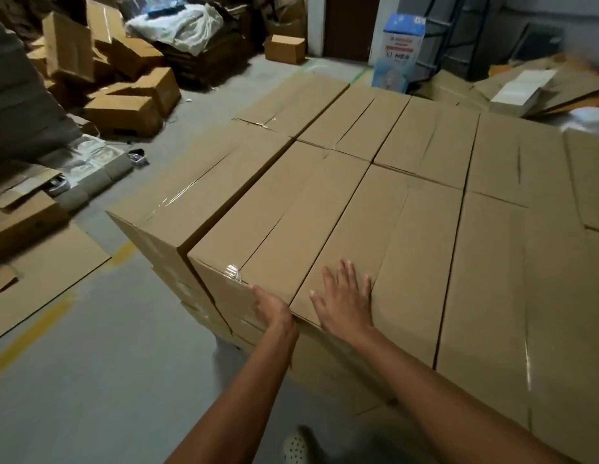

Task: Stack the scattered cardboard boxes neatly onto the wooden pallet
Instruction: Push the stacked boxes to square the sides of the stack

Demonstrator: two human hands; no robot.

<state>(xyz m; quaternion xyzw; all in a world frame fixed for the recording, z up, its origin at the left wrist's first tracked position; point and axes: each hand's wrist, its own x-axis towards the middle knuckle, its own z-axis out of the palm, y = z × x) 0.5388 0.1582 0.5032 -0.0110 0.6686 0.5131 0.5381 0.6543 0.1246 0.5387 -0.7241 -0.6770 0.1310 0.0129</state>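
A big stack of taped brown cardboard boxes fills the middle and right of the head view, several rows wide and a few layers high. The pallet under it is hidden. My left hand presses against the near end face of a long top box, its fingers curled over the box's front edge. My right hand lies flat with fingers spread on top of the neighbouring box, at its near end. Neither hand holds anything.
Loose cardboard boxes lie in a heap at the back left. Flattened cardboard covers the floor on the left. A blue and white carton stands upright behind the stack. Grey floor with yellow lines lies at lower left.
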